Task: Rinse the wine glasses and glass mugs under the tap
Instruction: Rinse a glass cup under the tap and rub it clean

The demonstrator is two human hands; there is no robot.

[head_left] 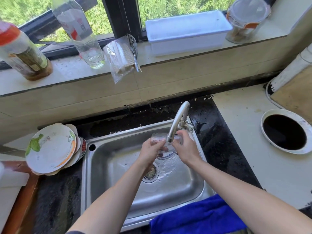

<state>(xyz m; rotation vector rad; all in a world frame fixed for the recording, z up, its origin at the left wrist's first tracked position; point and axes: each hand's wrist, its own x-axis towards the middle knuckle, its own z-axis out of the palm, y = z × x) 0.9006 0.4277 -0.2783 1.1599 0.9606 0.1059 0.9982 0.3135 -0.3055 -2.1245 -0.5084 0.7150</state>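
A clear glass mug (164, 146) lies on its side under the spout of the steel tap (177, 122), its handle hanging down. Water runs from the tap and spreads over the bottom of the steel sink (108, 166). My left hand (152, 152) grips the mug's left end, near its rim. My right hand (185, 147) grips its right end, fingers curled round the glass. No wine glass is in view.
A stack of plates (50, 149) leans left of the sink. A blue cloth (199, 215) lies over the sink's front edge. On the window ledge stand bottles (79, 31), a white tub (187, 31) and a jar (244, 21). A round hole (285, 131) opens in the right counter.
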